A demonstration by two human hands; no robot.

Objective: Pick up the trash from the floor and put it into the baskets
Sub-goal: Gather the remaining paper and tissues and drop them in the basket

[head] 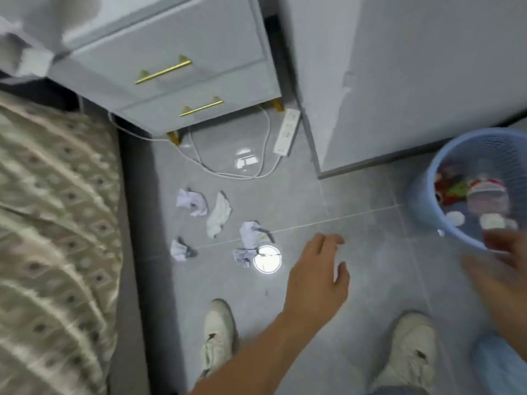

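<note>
Several crumpled white papers lie on the grey tile floor: one (192,202) at the back left, a white tissue (218,214) beside it, one (252,234) in the middle, a small one (243,256) below it and one (180,248) near the bed. My left hand (316,276) hovers to the right of them, fingers apart, holding nothing. A blue mesh basket (422,206) stands at the right with colourful wrappers and white lids inside. My right hand (502,266) is blurred in front of the basket's near rim; its fingers look spread and no object shows in it.
A bed with a patterned cover (54,223) fills the left side. A grey nightstand (182,75) with gold handles stands behind the papers, with a white power strip (286,131) and cables under it. A wall corner (319,169) juts out at the right. My shoes (218,334) are below.
</note>
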